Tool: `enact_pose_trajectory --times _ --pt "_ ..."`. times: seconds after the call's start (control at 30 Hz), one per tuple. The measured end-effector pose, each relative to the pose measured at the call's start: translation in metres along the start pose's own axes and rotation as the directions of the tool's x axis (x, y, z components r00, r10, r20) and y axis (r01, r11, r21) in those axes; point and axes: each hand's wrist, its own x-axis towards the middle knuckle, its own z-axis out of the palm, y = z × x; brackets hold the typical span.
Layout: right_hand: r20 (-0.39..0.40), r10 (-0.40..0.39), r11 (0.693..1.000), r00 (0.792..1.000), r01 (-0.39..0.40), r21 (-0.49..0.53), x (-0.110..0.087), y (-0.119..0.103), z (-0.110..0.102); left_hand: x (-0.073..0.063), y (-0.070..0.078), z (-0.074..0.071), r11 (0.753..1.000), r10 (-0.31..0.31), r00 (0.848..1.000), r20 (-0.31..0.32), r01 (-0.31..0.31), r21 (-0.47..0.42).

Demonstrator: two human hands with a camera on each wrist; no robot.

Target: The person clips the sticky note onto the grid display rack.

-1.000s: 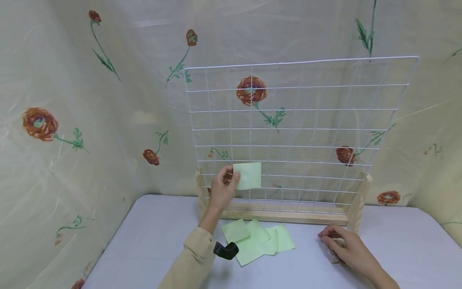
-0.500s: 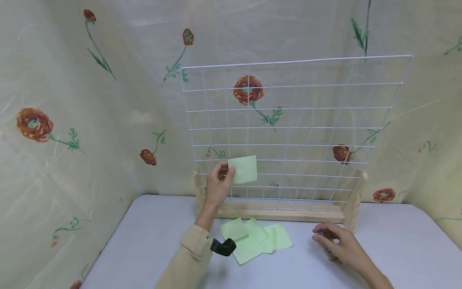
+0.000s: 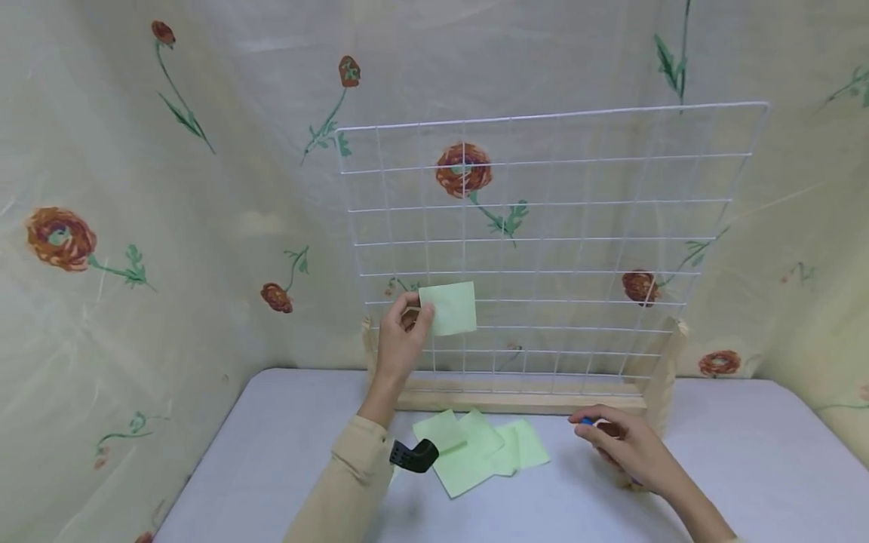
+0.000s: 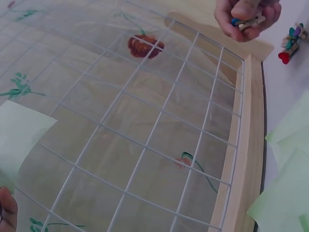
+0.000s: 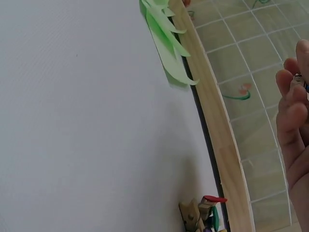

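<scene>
My left hand (image 3: 400, 339) pinches a pale green paper note (image 3: 449, 309) by its left edge, thumb in front. The note overlaps the lower left of the white wire grid (image 3: 464, 121). In the left wrist view, the note (image 4: 21, 140) is at the left edge with a fingertip below. My right hand (image 3: 631, 449) holds a small wooden clothespin with a blue end (image 3: 587, 421) between thumb and fingers, above the table near the grid's base. In the left wrist view, the clothespin (image 4: 248, 22) shows within the curled fingers of the right hand.
A wooden base (image 3: 516, 402) with side posts holds the grid upright. Several overlapping green notes (image 3: 468, 467) lie on the white table before it. Several wooden clothespins with coloured ends (image 5: 193, 215) lie near the base's right end. A flowered curtain (image 3: 204, 324) hangs behind.
My left hand has raised the note higher in front of the grid. The right hand has come up and left from the clothespins, and a blue end now shows at its fingertips.
</scene>
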Motion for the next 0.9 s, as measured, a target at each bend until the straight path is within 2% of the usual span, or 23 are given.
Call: enact_pose_trajectory --times 0.13,0.2,0.33,0.4,0.47,0.63,0.77,0.9 --pt "0.039 0.081 0.997 0.996 -0.082 0.011 0.003 -0.004 -0.002 0.004 0.005 0.001 1.000 0.008 1.000 -0.005 -0.008 0.010" --pt "0.078 0.090 0.995 0.993 -0.093 0.038 0.004 -0.005 -0.003 0.006 0.002 0.001 1.000 0.016 1.000 -0.010 -0.016 0.018" --pt "0.167 0.021 0.994 0.986 -0.039 0.104 0.005 -0.005 -0.003 0.007 0.004 0.002 0.999 0.019 1.000 -0.023 -0.018 0.030" --pt "0.185 -0.016 0.994 0.983 -0.005 0.111 0.004 -0.005 -0.003 0.008 0.005 0.003 0.999 0.025 0.999 -0.026 -0.024 0.031" --pt "0.166 -0.027 0.996 0.986 0.012 0.091 0.005 -0.005 -0.002 0.010 0.007 0.003 0.999 0.032 0.999 -0.031 -0.031 0.034" --pt "0.047 -0.015 1.000 0.999 0.015 0.013 0.006 -0.010 -0.002 0.015 0.011 0.005 0.998 0.050 0.998 -0.048 -0.048 0.037" --pt "-0.023 -0.075 0.994 0.997 0.073 -0.079 0.013 -0.016 -0.002 0.020 0.016 0.006 0.998 0.045 0.997 -0.063 -0.042 0.046" --pt "-0.088 -0.146 0.979 0.985 0.131 -0.159 0.022 -0.023 -0.003 0.022 0.029 0.004 0.998 0.037 0.996 -0.076 -0.033 0.060"
